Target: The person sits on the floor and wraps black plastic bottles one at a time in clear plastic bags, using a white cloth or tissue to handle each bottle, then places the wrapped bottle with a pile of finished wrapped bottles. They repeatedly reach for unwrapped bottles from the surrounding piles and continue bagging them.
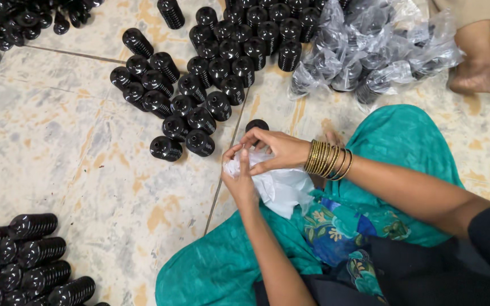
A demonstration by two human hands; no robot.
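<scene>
Fingers of both my hands pinch the same crumpled white plastic bag [279, 187], which lies on my lap over the teal cloth [222, 266] of my clothing. My left hand [239, 178] grips the bag's gathered top edge from below, thumb and fingertips closed on the film, while my right hand [273, 148] comes in from three o'clock, its fingers curled and clamped on the same bunched mouth. Gold bangles [327, 160] ring my right wrist. Just above my right hand, at twelve o'clock, one black ribbed cap [256, 124] sits alone on the tiled floor [58, 147]. Beyond it, toward eleven o'clock, a loose cluster of black ribbed bottles [199, 85] stands close together. At one o'clock lies a heap of clear plastic bags [370, 51] holding more black pieces, and beside it, at two o'clock, another person's bare foot [483, 73]. Rows of the same black ribbed bottles lie on their sides at eight o'clock [24, 260].
</scene>
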